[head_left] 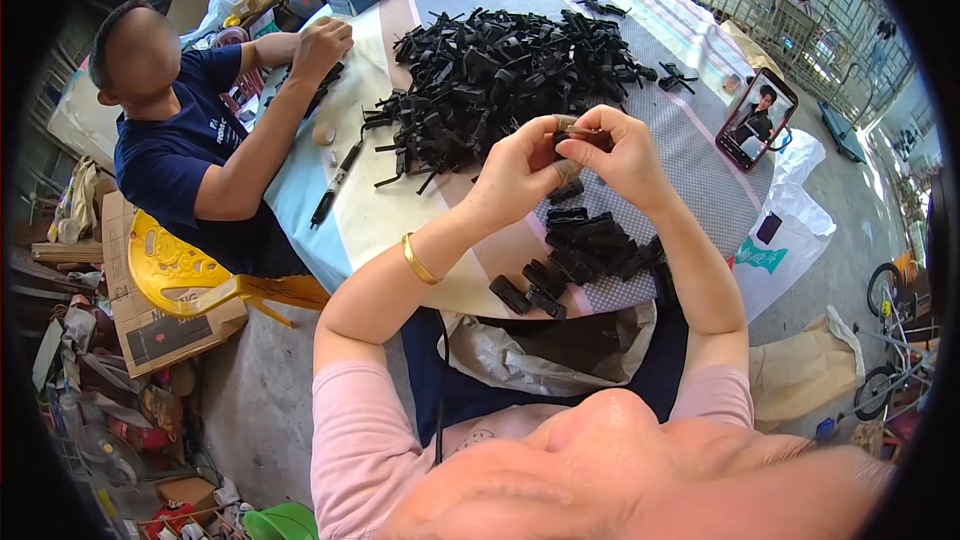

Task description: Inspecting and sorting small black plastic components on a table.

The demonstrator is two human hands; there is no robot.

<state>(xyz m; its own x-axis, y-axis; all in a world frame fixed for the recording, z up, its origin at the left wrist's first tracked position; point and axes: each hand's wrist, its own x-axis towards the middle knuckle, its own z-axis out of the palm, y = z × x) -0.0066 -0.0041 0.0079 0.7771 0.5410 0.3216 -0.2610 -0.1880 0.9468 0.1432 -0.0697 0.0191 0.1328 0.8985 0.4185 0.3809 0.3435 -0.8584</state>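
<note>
My left hand [522,168] and my right hand [622,155] meet above the near side of the table, fingers closed together on a small dark part [598,138]. Fingers hide most of that part, so its exact shape is unclear. A gold bangle [420,260] circles my left wrist. Just beyond my hands rises a large heap of black plastic parts [490,70] with thin stems sticking out. Below my hands, near the table edge, lies a smaller group of chunky black pieces [590,245].
A cloth-covered round table [400,230] carries a marker-like pen [338,185], a tape roll [323,133] and a propped phone [757,120]. At left a person in a navy shirt [190,135] works with both hands. A white bag [790,230] hangs at right; an open sack [480,350] covers my lap.
</note>
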